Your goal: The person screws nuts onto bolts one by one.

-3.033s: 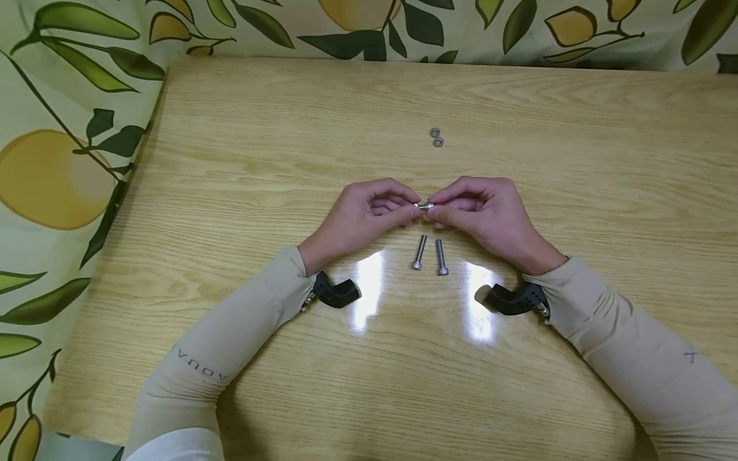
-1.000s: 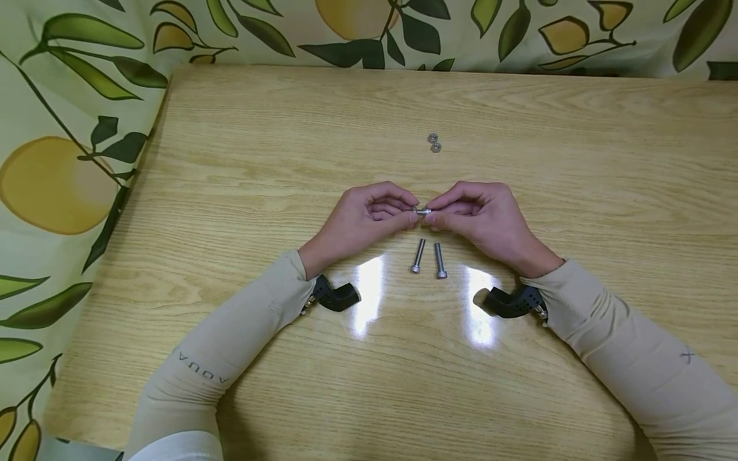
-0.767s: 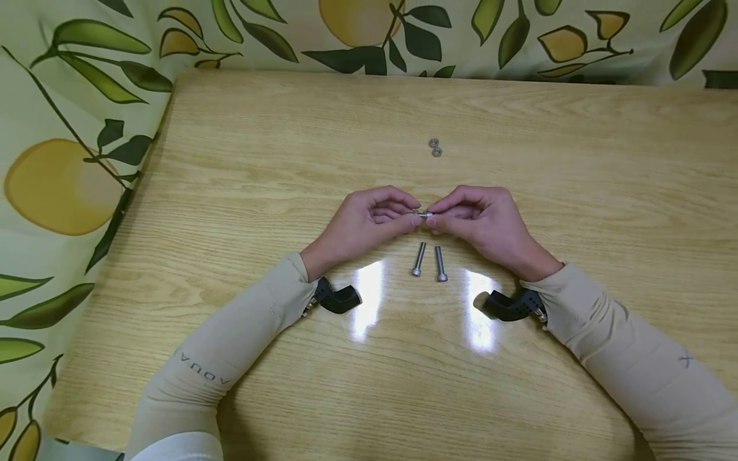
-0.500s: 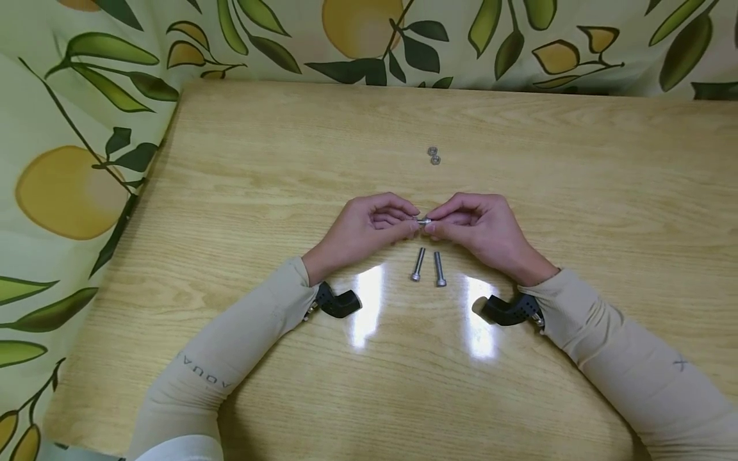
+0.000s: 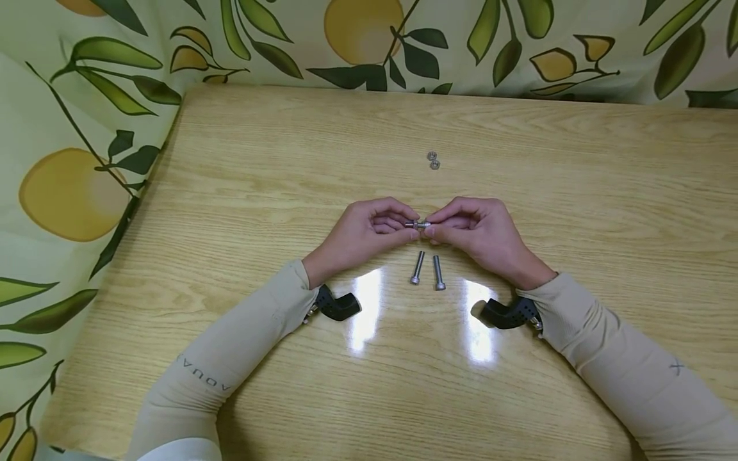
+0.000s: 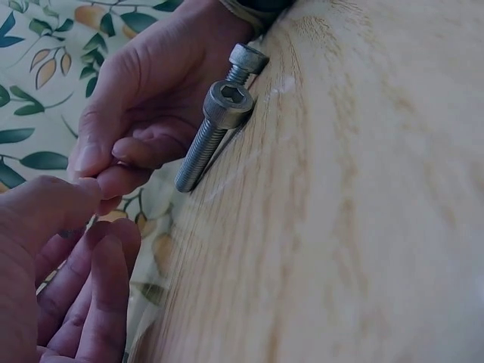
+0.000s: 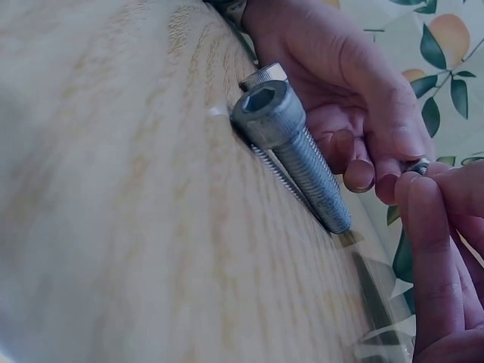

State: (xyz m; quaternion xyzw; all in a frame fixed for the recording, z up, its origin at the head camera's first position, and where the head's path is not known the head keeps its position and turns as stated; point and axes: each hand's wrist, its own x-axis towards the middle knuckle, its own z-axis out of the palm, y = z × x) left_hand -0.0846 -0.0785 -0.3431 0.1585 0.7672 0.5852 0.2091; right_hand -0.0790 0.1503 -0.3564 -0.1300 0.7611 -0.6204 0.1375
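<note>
Between the two hands a short metal bolt [image 5: 419,225] lies level, with what looks like a nut [image 5: 414,225] on its shaft. The right hand [image 5: 481,227] pinches the bolt's right end between thumb and fingers. From the other side the left hand [image 5: 369,224] has its thumb and index fingertips about the nut, its other fingers curled below. Part of the metal piece [image 7: 418,165] shows between the fingertips in the right wrist view; fingers hide most of it in the left wrist view. Just nearer the body lie two socket-head bolts, one on the left [image 5: 418,267] and one on the right [image 5: 439,273].
Two loose hex nuts, one [image 5: 432,155] touching or nearly touching the other [image 5: 435,165], lie beyond the hands on the wooden table [image 5: 259,160]. A leaf-and-fruit patterned cloth [image 5: 277,38] hangs along the back and left edges. Black wrist mounts [image 5: 339,306] sit under both sleeves.
Everything has shifted down in the head view as the camera tilts. Both hands stay together at the bolt. More of its shaft shows now, its left end visible past the left fingertips.
</note>
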